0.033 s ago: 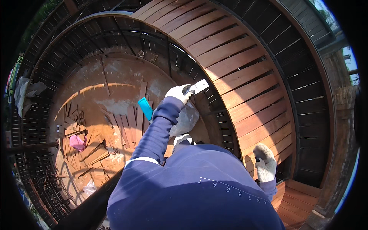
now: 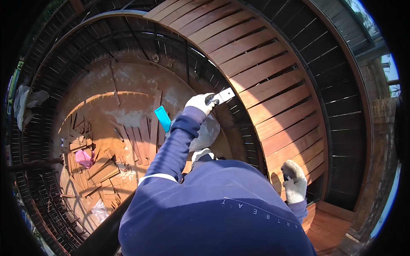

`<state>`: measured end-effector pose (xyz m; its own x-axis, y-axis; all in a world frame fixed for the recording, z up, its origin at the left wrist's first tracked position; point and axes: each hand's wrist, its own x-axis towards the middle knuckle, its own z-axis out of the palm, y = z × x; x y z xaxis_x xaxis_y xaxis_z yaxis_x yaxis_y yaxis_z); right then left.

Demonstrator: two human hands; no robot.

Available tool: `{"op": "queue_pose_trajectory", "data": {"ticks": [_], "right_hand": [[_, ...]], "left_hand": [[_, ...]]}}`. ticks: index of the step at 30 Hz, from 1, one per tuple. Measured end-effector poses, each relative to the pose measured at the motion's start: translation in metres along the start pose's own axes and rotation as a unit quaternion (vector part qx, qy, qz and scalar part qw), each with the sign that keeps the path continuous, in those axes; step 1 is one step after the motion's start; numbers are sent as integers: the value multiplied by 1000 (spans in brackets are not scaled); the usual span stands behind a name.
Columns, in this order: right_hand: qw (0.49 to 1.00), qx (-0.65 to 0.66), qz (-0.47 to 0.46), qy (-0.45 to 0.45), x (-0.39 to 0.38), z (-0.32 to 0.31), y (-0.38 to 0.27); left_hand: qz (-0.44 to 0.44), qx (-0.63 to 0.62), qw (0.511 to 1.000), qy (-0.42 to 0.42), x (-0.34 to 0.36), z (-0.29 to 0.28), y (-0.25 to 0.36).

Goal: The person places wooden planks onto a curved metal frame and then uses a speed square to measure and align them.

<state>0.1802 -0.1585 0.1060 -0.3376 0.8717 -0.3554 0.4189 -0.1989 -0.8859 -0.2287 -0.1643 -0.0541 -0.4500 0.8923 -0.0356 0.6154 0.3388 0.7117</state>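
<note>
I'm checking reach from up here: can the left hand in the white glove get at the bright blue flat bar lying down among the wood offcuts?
Probably not: the left hand already grips a flat metal scraper, and the blue bar appears to lie on the floor far below.

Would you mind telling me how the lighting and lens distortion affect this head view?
In the head view, hard sunlight brightens the wooden slats and the scraper blade in the gloved left hand; the floor below lies partly in curved shadow; fisheye bends straight slats toward the black rim; the gloved right hand is sunlit and sharp.
</note>
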Motion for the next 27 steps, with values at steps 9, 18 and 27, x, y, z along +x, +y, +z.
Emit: {"op": "queue_pose_trajectory", "data": {"ticks": [9, 18, 27], "right_hand": [[997, -73, -29, 19, 42, 30, -21], [992, -118, -8, 31, 57, 38, -19], [994, -103, 23, 28, 60, 39, -20]], "left_hand": [[46, 7, 998, -39, 33, -1, -9], [34, -12, 999, 12, 31, -6, -15], [21, 41, 999, 9, 33, -12, -3]]}}
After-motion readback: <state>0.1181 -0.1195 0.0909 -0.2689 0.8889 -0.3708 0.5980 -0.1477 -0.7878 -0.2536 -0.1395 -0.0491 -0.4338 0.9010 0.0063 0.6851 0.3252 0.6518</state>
